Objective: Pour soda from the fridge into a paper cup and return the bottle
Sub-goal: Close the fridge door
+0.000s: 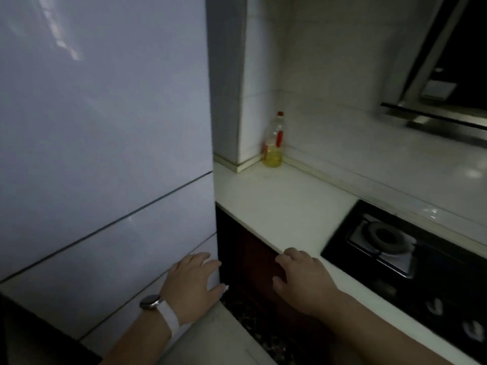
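Fingers: left hand (192, 285) loosely spread, empty, at the fridge (105, 127) front's right edge; right hand (303, 280) loosely curled, empty, over the counter (276, 206) edge.
Fridge: left of the counter, doors closed.
Corner: red-capped bottle (274, 146) of yellow liquid.

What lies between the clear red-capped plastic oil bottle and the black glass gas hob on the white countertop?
Nothing: the head view shows bare white countertop from oil bottle to gas hob.
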Available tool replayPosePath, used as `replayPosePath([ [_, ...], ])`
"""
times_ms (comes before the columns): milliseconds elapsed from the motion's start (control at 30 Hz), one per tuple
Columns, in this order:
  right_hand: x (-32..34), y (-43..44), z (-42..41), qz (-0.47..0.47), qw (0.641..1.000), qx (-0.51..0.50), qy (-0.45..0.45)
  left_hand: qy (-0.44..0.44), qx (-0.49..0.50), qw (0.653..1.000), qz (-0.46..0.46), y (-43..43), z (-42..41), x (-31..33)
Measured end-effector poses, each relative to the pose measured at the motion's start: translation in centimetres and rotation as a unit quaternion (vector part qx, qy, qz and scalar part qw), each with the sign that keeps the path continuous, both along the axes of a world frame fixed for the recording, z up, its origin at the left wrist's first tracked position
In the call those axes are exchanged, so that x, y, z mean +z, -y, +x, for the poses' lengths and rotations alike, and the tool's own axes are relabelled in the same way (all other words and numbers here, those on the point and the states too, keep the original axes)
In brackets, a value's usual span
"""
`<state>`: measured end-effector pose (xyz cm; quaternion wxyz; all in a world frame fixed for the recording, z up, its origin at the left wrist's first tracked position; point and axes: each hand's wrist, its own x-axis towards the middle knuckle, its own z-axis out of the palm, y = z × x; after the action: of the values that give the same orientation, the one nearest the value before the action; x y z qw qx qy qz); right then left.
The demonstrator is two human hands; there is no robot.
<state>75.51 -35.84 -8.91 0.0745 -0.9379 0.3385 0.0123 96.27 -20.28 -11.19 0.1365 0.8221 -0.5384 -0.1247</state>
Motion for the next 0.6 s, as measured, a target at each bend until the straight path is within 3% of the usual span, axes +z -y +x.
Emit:
replayPosePath([
  [333,0.9,-1.1,-15.5,-0.017,0.982,-0.189,0.0,0.047,-0.168,0.983,0.057,7.0,-11.6,2.5],
  [600,0.6,-3.6,-31.8,-0.012,0.956,-0.292,-0.01,0.076,-0.285,0.954,0.06,10.6,-27.2,2.8],
])
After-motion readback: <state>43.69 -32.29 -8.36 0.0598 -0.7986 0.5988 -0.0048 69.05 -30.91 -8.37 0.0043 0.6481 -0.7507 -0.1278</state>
